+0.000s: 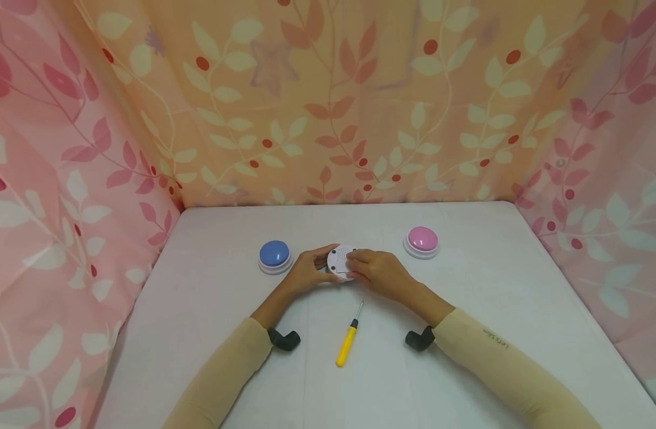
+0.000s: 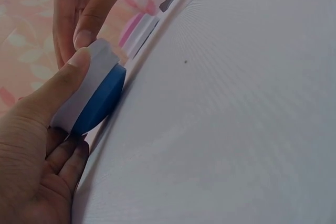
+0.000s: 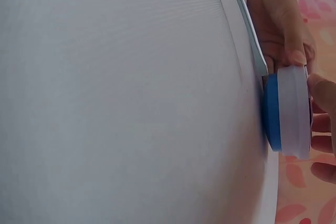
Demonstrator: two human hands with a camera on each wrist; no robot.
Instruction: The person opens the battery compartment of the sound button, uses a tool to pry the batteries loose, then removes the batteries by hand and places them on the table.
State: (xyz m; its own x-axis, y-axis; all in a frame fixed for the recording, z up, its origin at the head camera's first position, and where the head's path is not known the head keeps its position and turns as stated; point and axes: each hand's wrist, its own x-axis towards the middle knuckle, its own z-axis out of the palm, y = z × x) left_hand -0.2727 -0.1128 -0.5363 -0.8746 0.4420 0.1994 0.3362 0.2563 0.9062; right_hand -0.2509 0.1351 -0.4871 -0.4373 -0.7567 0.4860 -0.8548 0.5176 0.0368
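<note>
Head cam's up high & set back, looking fwd/down over most of the white cloth-covered worktop (image 1: 381, 387) to the orange leaf-print curtain (image 1: 381, 143). L & R wrist cams sit low, v. close, rolled sideways, looking across from opp. sides. Both share the round white plastic button w/ blue dome (image 2: 98, 94) & the yellow-handled metal screwdriver's (image 1: 349, 336) tip.

Passable over the bare table (image 1: 172, 333) left of the left sleeve (image 1: 220, 375), and in two strips either side of the yellow screwdriver (image 1: 346, 345). Narrowed there by black wrist mounts (image 1: 286, 341) jutting inward. Blocked mid-table by the left hand (image 1: 305, 271) and right hand (image 1: 382, 273) at the upturned button (image 1: 336, 261); flanked by the blue button (image 1: 274, 254) near the left hand and the pink button (image 1: 422, 239) farther right. Closed off behind by the curtain (image 1: 328, 149).
</note>
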